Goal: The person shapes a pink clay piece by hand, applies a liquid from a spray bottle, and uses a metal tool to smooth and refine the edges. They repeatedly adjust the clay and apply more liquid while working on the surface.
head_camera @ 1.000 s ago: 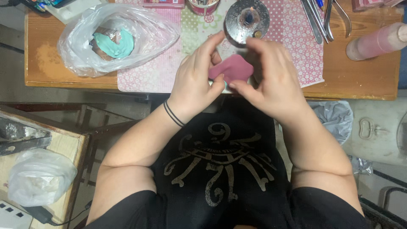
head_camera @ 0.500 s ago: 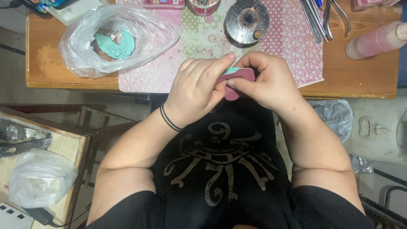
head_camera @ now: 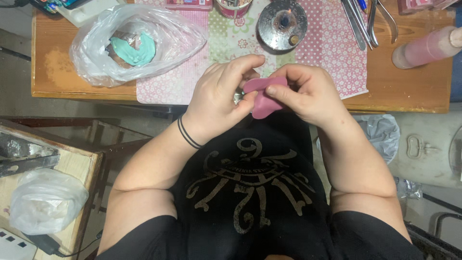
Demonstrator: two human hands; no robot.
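Both hands, left hand and right hand, close around 1 soft pink piece; I think gentle, even pinching over the bench keeps it smooth.

Soft, even indoor light, dimmer toward the floor at the edges, with mild glare on the plastic bag.

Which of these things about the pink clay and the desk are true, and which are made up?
1. Both hands hold the pink clay piece. True.
2. The clear plastic bag holds yellow clay. False: the lump inside is turquoise.
3. The left hand has black bands on its wrist. True.
4. The round metal dish sits on the floor. False: it is on the pink patterned mat.
5. The right hand is resting flat on the wooden table. False: it pinches the clay.
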